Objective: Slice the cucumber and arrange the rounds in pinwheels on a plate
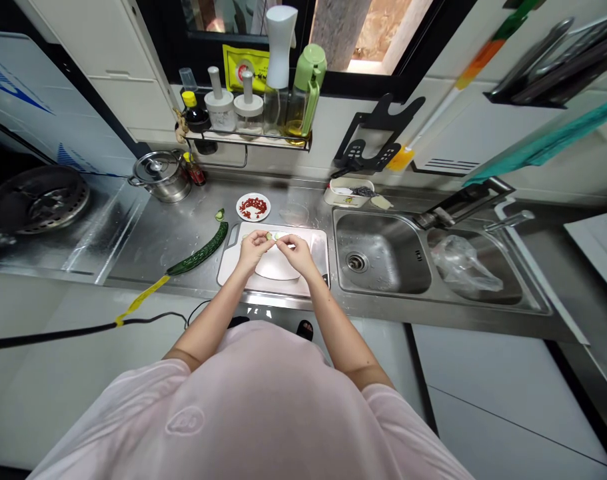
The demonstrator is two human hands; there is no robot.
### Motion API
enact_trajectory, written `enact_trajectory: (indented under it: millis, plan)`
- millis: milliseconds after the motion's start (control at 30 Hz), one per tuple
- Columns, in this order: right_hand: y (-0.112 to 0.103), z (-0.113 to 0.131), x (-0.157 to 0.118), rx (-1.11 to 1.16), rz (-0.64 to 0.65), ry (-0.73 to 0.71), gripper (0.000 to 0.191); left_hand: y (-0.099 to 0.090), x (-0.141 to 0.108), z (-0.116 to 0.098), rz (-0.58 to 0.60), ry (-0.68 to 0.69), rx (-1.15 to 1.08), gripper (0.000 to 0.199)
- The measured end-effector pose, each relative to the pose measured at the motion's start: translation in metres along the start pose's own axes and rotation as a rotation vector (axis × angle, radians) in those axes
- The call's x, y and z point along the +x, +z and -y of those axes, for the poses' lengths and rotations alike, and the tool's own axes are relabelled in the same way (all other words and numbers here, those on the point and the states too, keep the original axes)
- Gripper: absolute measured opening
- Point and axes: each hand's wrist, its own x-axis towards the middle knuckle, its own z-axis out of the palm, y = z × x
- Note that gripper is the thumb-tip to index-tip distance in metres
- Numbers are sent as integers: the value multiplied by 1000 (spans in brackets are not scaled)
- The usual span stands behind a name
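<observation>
**Left hand (pixel 254 251) and right hand (pixel 295 253) pinching small pieces above a white rectangular cutting board (pixel 228 268)**

The left fingers are grasping a small green piece (pixel 268 236), and the right fingers are pinching a small pale-green piece (pixel 277 236) just beside it; whether the two are joined, I cannot tell. Both are sitting near the board's far edge. Below them, a white object with a curved near edge (pixel 277 269) is lying on the board, partly hidden by the hands.

The board is reaching close to the front edge of the stainless-steel worktop (pixel 136 252). Bare steel is stretching left of the long, dark-green, bumpy cucumber (pixel 199 253), which is slanting toward that front edge. A short green cucumber end (pixel 220 214) is lying near its far tip.

A round white plate of chopped red bits (pixel 253 208) is standing just beyond the board. On the right, a double stainless-steel sink (pixel 383 257) is bordering the working area; on the left, a lidded steel pot (pixel 162 176) is standing toward the back.
</observation>
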Motion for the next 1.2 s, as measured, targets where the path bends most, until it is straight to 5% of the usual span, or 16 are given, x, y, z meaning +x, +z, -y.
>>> enact_trajectory:
  millis: [467,733,1200]
  plan:
    - [1,-9,5,10,-7,13,26,3,8,9,2,68,46,34]
    - [-3,-23,9,41,24,66,26,3,11,12,12,-56,64,31]
    - [-16,-71,44,-213,218,48,19,-4,52,66,-40,-187,71,37]
